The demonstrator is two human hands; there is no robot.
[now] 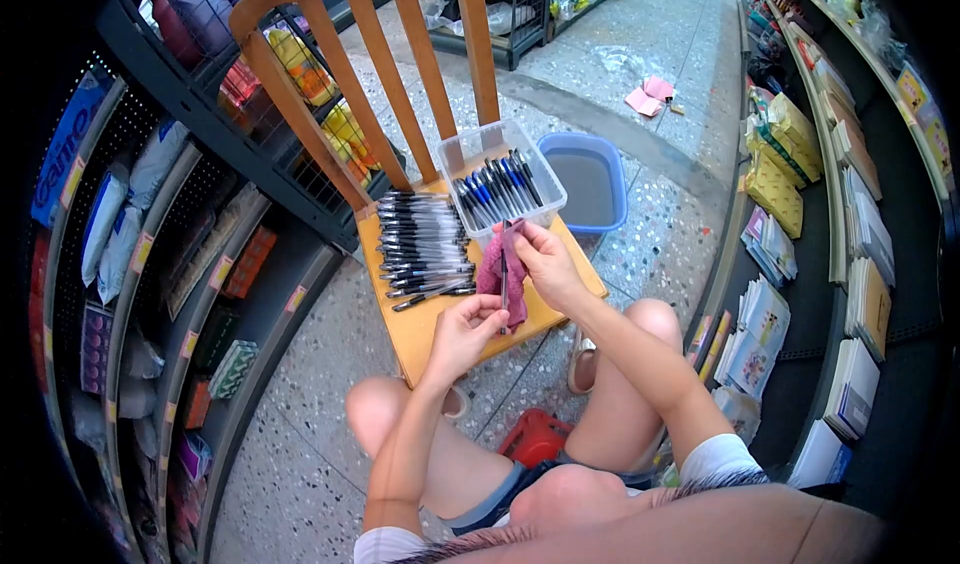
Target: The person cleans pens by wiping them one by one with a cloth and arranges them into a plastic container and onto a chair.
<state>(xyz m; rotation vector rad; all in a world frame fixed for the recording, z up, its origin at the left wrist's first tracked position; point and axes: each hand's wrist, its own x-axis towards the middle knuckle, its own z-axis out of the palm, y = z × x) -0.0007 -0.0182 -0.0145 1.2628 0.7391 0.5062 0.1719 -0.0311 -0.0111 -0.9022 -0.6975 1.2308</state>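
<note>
Above the front of the wooden chair seat, a pen (504, 282) is held upright between both hands. My left hand (466, 336) pinches its lower end. At the upper end, my right hand (545, 264) closes on a dark pink cloth (516, 299) that hangs down beside the pen. To the left on the seat lie several pens (425, 239) in a stacked row, with clear barrels and dark caps. Behind the hands, a clear plastic box (548, 179) contains several blue and black pens (497, 189).
The wooden chair (402, 359) faces me, its slatted back on the far side. A blue basin (622, 189) of greyish water stands just right of it. Shelves (270, 349) line the left, and a rack of notebooks (752, 339) the right. Pink paper (650, 96) lies on the floor.
</note>
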